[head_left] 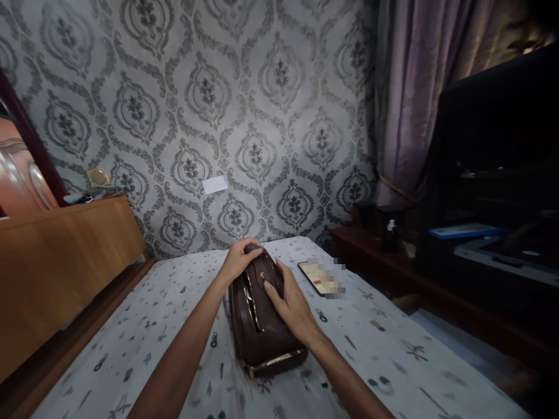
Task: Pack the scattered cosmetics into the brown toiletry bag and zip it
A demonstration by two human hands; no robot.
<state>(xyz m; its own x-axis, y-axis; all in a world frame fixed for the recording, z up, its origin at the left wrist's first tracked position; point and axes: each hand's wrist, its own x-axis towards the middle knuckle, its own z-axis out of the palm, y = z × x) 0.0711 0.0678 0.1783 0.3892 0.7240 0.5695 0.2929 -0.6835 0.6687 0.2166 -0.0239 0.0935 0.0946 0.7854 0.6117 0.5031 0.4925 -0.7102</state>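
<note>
A dark brown leather bag (pixel 271 326) with gold zips lies on the patterned bedsheet. A zip pocket on its upper face gapes a little, and a small gold stud (pixel 262 276) sits beside it on a flap. My left hand (pixel 242 260) is closed around the bag's far left edge, thumb on top, its fingertips hidden. From the right side my right hand (pixel 292 301) grips the bag, with the thumb pressed on the flap just below the stud and the other fingers over the side.
A phone (pixel 318 278) with its screen lit lies right of the bag on the white bedsheet (pixel 174 326). Left stands a wooden cabinet (pixel 74 250). Along the right are a dark red ledge (pixel 362 244), a small bottle (pixel 391 235) and a large black object (pixel 498 134).
</note>
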